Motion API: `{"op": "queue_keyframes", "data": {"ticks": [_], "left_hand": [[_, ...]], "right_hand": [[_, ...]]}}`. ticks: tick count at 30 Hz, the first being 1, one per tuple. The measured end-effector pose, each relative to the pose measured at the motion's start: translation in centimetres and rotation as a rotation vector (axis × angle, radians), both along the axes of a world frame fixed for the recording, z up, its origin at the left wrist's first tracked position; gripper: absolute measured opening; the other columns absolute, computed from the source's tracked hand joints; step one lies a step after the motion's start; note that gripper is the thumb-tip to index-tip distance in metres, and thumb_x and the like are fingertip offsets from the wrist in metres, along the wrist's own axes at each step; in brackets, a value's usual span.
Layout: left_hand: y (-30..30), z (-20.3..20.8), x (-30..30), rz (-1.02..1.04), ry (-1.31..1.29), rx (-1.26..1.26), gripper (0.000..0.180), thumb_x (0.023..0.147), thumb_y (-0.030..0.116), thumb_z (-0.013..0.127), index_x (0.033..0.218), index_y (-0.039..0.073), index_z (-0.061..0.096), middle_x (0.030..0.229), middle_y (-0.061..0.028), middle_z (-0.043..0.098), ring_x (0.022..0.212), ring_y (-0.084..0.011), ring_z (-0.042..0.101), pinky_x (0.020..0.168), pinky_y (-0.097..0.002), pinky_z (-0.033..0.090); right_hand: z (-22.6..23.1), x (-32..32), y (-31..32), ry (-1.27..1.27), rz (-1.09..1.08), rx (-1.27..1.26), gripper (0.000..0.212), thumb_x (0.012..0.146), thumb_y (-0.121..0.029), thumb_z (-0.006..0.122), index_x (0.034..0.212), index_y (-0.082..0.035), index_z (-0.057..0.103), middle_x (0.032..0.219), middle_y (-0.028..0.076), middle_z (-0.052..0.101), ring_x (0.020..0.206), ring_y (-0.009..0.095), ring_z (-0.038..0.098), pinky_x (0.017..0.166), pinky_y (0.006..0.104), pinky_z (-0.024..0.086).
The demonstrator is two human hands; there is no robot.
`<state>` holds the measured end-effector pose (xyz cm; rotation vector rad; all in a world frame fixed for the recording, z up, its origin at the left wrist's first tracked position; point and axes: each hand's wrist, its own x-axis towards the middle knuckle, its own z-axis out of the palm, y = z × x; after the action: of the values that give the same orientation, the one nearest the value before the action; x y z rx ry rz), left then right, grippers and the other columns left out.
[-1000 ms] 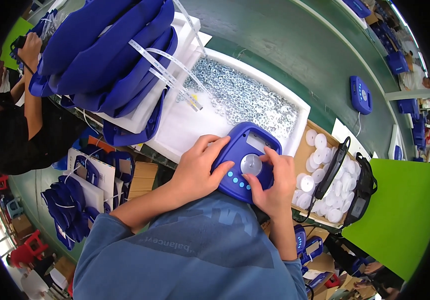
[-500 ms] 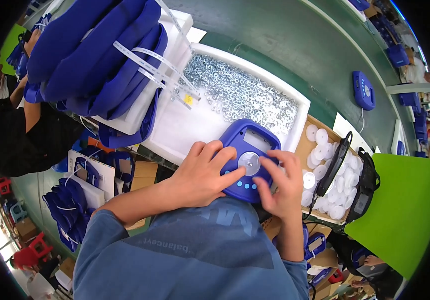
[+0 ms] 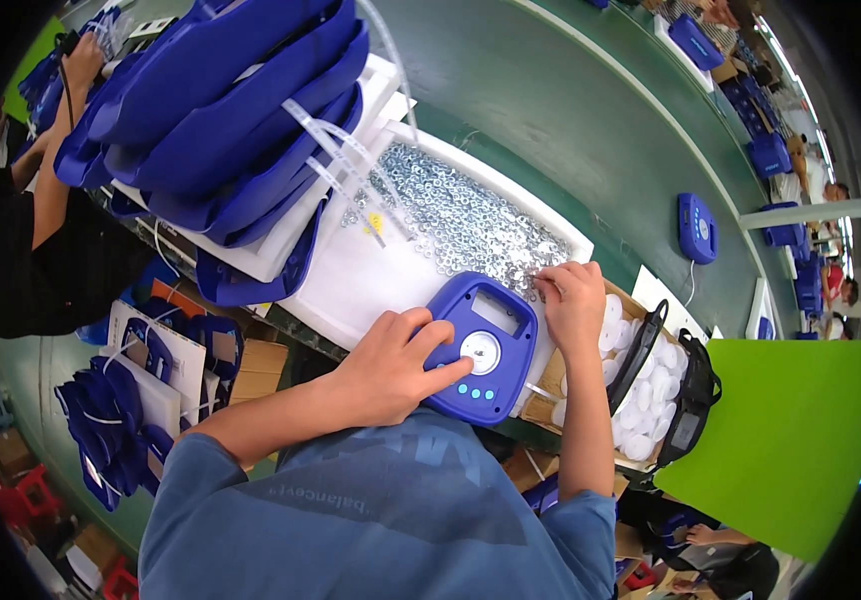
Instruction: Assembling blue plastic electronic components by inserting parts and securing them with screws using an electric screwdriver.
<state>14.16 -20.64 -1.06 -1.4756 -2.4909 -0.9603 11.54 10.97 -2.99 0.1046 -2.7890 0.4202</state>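
Observation:
A blue plastic casing (image 3: 513,362) with a rectangular cut-out, a round dial with a white disc (image 3: 484,349) and a row of light-blue buttons lies in front of me, over the tray's near edge. My left hand (image 3: 388,368) grips its left side, with one finger reaching the lower edge of the disc. Farther right, my right hand (image 3: 573,300) is at the near right of a heap of small metal washers (image 3: 471,215) in a white foam tray (image 3: 336,295). Its thumb and fingertips are pinched together; whatever is between them is too small to make out.
At left, stacked blue covers (image 3: 221,120) with white strips rise beside the tray. To the right stand a carton of white plastic discs (image 3: 641,405), a black strapped pouch (image 3: 693,400) and a green board (image 3: 781,430). Another blue unit (image 3: 698,228) lies beyond; a co-worker's arm (image 3: 59,165) shows far left.
My right hand has left the casing's dial and moved up to the washers, fingers now pinched. My left hand stays on the casing. The whole view has shifted slightly.

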Motion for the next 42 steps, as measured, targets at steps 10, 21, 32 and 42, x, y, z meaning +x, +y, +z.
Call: {"op": "queue_keyframes", "data": {"ticks": [10,21,32,42], "left_hand": [[0.0,-0.2,0.2,0.031,-0.034,0.02,0.049,0.076,0.01,0.075,0.125,0.015,0.075,0.13,-0.0104,0.055,0.124,-0.0348,0.05,0.094,-0.0437,0.046],[0.1,-0.3,0.4,0.071,-0.036,0.046,0.055,0.069,0.005,0.078,0.122,0.018,0.078,0.125,-0.0098,0.055,0.122,-0.0354,0.048,0.1,-0.0448,0.046],[0.1,-0.3,0.7,0.076,-0.034,0.053,0.051,0.073,0.006,0.078,0.122,0.017,0.078,0.126,-0.0102,0.055,0.122,-0.0356,0.049,0.099,-0.0448,0.047],[0.0,-0.3,0.6,0.075,-0.027,0.048,0.047,0.076,0.008,0.076,0.122,0.017,0.078,0.125,-0.0096,0.055,0.122,-0.0353,0.049,0.099,-0.0444,0.048]], "right_hand": [[2.8,0.7,-0.1,-0.207,-0.218,-0.459,0.015,0.086,0.0,0.079,0.1,-0.006,0.081,0.089,0.008,0.077,0.078,0.02,0.067,0.071,0.0317,0.051],[5.8,7.2,-7.8,-0.195,0.041,-0.607,0.022,0.081,0.004,0.084,0.099,-0.003,0.074,0.089,0.006,0.077,0.078,0.015,0.075,0.068,0.0264,0.053],[5.5,6.3,-7.8,-0.303,0.046,-0.567,0.02,0.081,0.003,0.085,0.097,-0.003,0.075,0.088,0.006,0.076,0.074,0.014,0.073,0.066,0.0263,0.053],[5.9,6.3,-7.2,-0.319,0.04,-0.546,0.013,0.084,0.004,0.08,0.095,-0.003,0.081,0.088,0.009,0.076,0.078,0.021,0.072,0.071,0.0315,0.057]]}}
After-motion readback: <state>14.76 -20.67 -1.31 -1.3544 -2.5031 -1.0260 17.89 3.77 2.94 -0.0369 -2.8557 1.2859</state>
